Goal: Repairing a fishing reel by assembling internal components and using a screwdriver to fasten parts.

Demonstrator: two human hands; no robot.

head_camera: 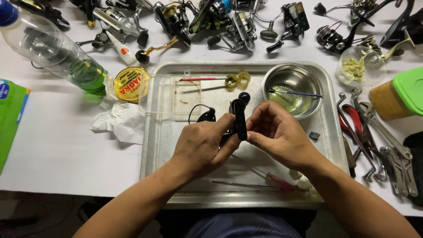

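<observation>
Centrally, over the metal tray [163,145], both hands hold a black reel [238,117]. Left hand [200,147] is closed around the reel body from the left, thumb against its lower part. Right hand [277,132] pinches the reel's upright black arm between thumb and fingertips; a round knob tops that arm.

On the tray: steel bowl [273,81] at upper right holding clear liquid, with a thin blue-handled tool [295,94] lying across it; a red-handled brush [205,79] at upper centre, next to two small yellow caps [237,79]; a red-handled screwdriver [275,180] near the bottom edge.

Left of the tray: yellow tin [131,83], crumpled tissue [119,119], clear bottle [57,53]. Right of the tray: pliers and wrenches [374,141], a green-lidded jar [401,94]. More reels [229,20] line the top of the frame.
</observation>
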